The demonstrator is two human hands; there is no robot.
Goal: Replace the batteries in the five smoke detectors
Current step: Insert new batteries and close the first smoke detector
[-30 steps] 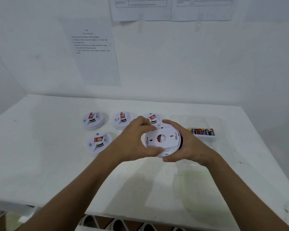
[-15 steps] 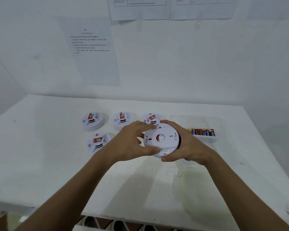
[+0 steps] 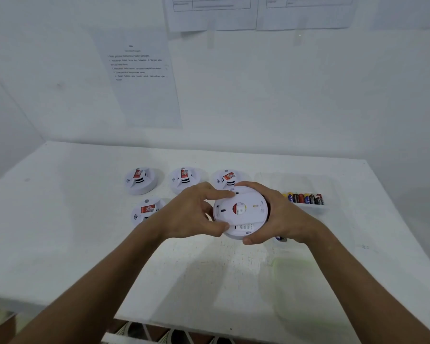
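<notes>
White plastic fills both hands: the left hand (image 3: 189, 214) and right hand (image 3: 281, 217) grip a round smoke detector (image 3: 241, 212) by its rim, fingers curled around it, underside toward the camera, above the counter (image 3: 60, 244). Beyond it four more detectors (image 3: 140, 181) sit on the counter, with a clear tray of batteries (image 3: 304, 198) to the right.

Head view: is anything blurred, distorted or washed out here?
Head view: soft overall; wall notice text unreadable; table edges bow from the wide-angle lens; flat, bluish light; faint shadows under both forearms; held smoke detector fairly clear.
</notes>
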